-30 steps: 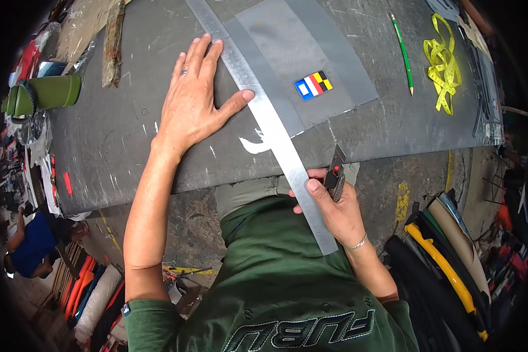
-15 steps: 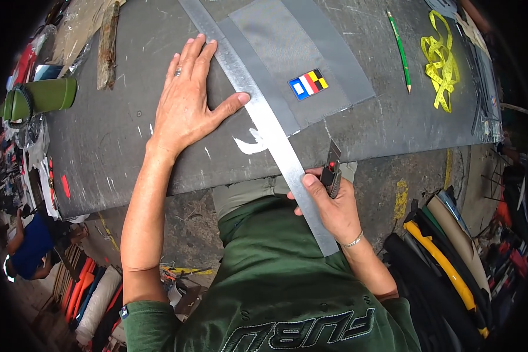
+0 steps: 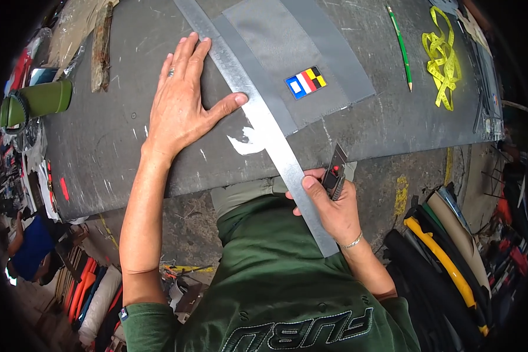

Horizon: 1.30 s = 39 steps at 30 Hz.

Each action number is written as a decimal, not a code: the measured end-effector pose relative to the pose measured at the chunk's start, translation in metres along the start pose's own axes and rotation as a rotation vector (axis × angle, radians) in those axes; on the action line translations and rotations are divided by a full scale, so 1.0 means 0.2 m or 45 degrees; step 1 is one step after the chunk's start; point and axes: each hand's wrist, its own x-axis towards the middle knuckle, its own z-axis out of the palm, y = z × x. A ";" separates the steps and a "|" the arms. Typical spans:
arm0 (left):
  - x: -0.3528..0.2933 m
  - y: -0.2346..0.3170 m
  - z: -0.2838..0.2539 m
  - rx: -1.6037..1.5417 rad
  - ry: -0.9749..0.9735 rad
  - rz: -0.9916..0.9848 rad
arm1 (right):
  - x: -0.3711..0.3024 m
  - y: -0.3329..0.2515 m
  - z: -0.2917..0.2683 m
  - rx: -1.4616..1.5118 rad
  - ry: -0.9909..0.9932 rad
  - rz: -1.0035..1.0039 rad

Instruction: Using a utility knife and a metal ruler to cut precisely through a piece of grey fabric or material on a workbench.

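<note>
A long metal ruler point(image 3: 239, 75) lies slantwise along the left edge of a grey fabric panel point(image 3: 270, 41). The panel carries a small patch of coloured flags point(image 3: 305, 82). My left hand point(image 3: 180, 105) rests with fingers stretched out, its fingertips and thumb at the ruler's left edge. Near the table's front edge, my right hand point(image 3: 333, 205) pinches the ruler's lower part, thumb on top and fingertips showing at the far side. The same hand also holds a utility knife point(image 3: 334, 176) with its blade out, pointing away from me and apart from the fabric.
On the dark table point(image 3: 217, 170) lie a green pencil point(image 3: 400, 47), a tangled yellow measuring tape point(image 3: 443, 64), a wooden stick point(image 3: 101, 53) and a green bottle point(image 3: 47, 98). Rolls of material point(image 3: 443, 258) stand at lower right. Another person point(image 3: 32, 246) is at far left.
The ruler's far part and my left hand sit slightly farther left in view. The knife's blade has swung a little to the right. My right hand keeps its grip.
</note>
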 end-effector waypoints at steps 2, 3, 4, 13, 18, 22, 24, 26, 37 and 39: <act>-0.01 0.00 0.01 0.012 0.008 0.004 | 0.00 0.00 0.00 -0.001 0.003 0.008; -0.01 0.00 0.00 0.013 0.007 0.000 | 0.00 0.00 0.00 -0.002 0.008 0.013; 0.00 0.01 0.00 -0.003 0.004 -0.006 | 0.00 0.00 0.00 -0.004 0.005 0.015; 0.00 0.00 0.00 0.009 0.019 0.003 | 0.00 0.00 -0.01 -0.041 -0.001 0.019; 0.01 0.00 0.00 -0.005 0.020 0.004 | 0.01 -0.01 0.00 -0.036 0.006 0.026; 0.01 0.00 0.01 -0.004 0.023 0.002 | 0.00 -0.01 0.00 -0.026 0.023 0.028; 0.01 0.00 0.01 -0.007 0.022 -0.003 | 0.00 -0.02 0.01 -0.024 0.038 0.034; 0.00 -0.01 0.02 0.009 0.025 0.007 | 0.00 -0.02 0.01 -0.040 0.045 0.023; 0.00 0.00 0.00 -0.028 0.016 -0.004 | 0.00 -0.05 0.02 -0.095 0.069 0.067; 0.00 0.00 0.00 -0.037 0.020 -0.003 | 0.00 -0.05 0.02 -0.111 0.085 0.051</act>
